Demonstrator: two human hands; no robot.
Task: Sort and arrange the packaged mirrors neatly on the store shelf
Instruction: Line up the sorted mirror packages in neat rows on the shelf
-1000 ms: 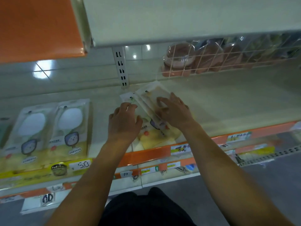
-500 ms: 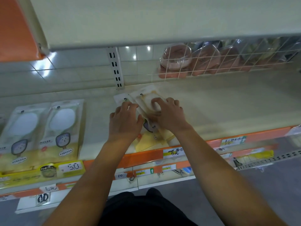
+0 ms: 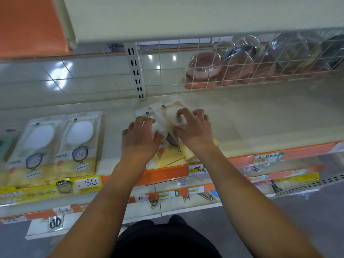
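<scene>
Step in hand: squaring a loose, fanned pile of packaged mirrors [image 3: 168, 116] into one even stack, by my reading.
Where the pile is: on the shelf [image 3: 260, 116], mid-span, in front of the slotted upright [image 3: 136, 73], its yellow lower ends close to the orange shelf lip [image 3: 167, 173].
Left hand [image 3: 138, 138]: fingers loosely curled, tips resting on the left edge of the pile; whether they pinch a pack I cannot tell.
Right hand [image 3: 193, 127]: fingers bent over the top pack, tips pressing on its clear window, thumb hidden.
Neat reference: two packs [image 3: 55, 144] lie flat and parallel well to the left, above the 5.0 price tag [image 3: 89, 182].
How to do it well: keep the left hand as a stop along one long edge and slide the skewed upper packs against it with the right; then tap the lower ends flush with the lip.
Alignment cue: match the angle of the two tidy packs, hanging holes toward the back.
Risk: slick film wrappers may slip and fan out again; press lightly on the windows.
Behind: a wire basket [image 3: 251, 71] of wrapped round items, well apart from the work.
</scene>
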